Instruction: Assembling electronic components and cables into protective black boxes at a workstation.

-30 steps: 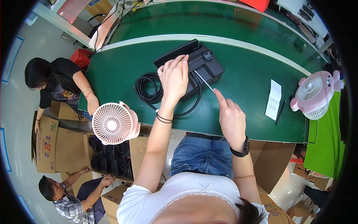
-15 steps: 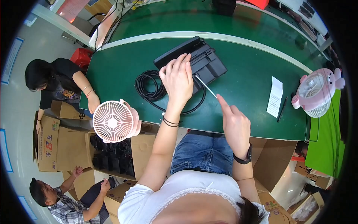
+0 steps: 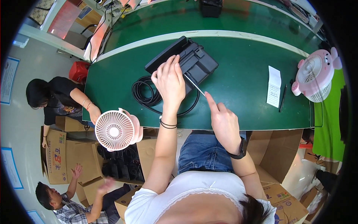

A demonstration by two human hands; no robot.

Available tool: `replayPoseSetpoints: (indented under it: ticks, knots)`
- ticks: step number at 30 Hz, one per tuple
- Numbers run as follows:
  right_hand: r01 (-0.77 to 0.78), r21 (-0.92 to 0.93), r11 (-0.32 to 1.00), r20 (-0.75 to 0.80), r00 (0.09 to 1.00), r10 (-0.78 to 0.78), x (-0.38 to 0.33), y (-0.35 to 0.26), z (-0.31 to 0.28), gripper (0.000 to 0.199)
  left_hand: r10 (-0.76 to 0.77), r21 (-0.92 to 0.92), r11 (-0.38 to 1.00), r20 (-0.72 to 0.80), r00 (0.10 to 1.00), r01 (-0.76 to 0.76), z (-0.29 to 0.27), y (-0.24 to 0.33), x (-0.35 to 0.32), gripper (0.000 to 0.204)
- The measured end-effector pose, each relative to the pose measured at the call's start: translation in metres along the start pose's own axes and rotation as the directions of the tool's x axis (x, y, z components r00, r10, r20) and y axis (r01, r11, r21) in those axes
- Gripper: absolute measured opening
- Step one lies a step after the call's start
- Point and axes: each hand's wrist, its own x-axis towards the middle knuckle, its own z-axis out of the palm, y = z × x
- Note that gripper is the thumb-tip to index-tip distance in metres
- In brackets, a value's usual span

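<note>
My left hand rests flat on a black boxy device lying on the green table, fingers spread over its near edge. My right hand holds a thin silver tool that points up and left at the device's near side. A coil of black cable lies left of the device, partly under my left wrist.
A white paper slip and a dark pen lie to the right, beside a pink desk fan. A white fan is clipped at the table's near-left edge. Two other people sit among cardboard boxes on the left.
My right hand has slid down and toward me with the silver tool. My left hand stays on the black device. The person at the lower left has raised both hands.
</note>
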Motion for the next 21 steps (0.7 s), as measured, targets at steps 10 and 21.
replayPoseSetpoints:
  ticks: [10, 21]
  knots:
    - [0.004, 0.334, 0.942, 0.03, 0.999, -0.015, 0.001, 0.017, 0.006, 0.052, 0.038, 0.004, 0.999, 0.015, 0.999, -0.038, -0.007, 0.0, -0.005, 0.036]
    - [-0.047, 0.782, 0.622, -0.107, 0.972, 0.207, -0.006, 0.073, -0.052, 0.018, 0.162, -0.146, 0.969, -0.243, 0.956, -0.201, -0.022, -0.012, -0.045, 0.035]
